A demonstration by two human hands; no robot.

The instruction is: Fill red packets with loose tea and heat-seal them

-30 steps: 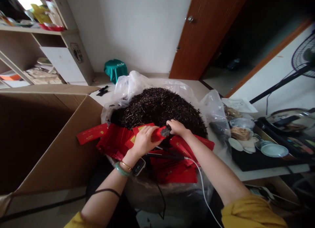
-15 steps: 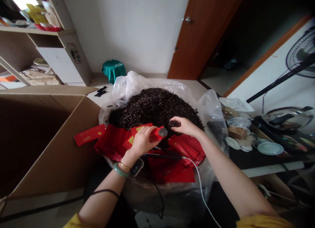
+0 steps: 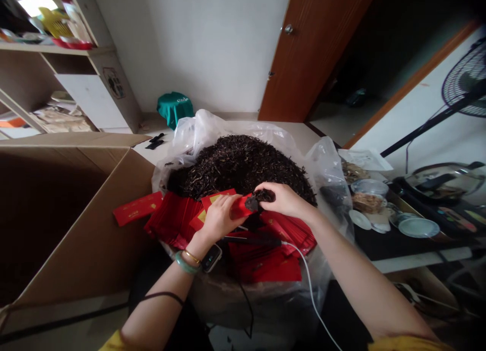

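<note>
My left hand (image 3: 219, 218) is closed round a small red packet (image 3: 242, 207), whose open, silvery-lined mouth faces right. My right hand (image 3: 280, 199) pinches a clump of dark loose tea leaves (image 3: 263, 195) right at that mouth. Behind both hands rises a large heap of the same tea leaves (image 3: 243, 161), lying in a clear plastic bag (image 3: 321, 161). Stacks of red packets lie in front of the heap, one fanned pile (image 3: 170, 217) at the left and another pile (image 3: 292, 229) at the right. A black device with a white cable (image 3: 307, 275) rests between them.
A big open cardboard box (image 3: 87, 229) stands at the left, with a single red packet (image 3: 137, 208) by its edge. On the right, a dark table (image 3: 379, 245) bears jars, a lid (image 3: 418, 227) and a glass-lidded pan. A fan (image 3: 465, 80) stands behind it.
My right hand has lifted slightly from the heap and moved left, bringing its pinch of tea to the packet's mouth. My left hand stays in place with the packet.
</note>
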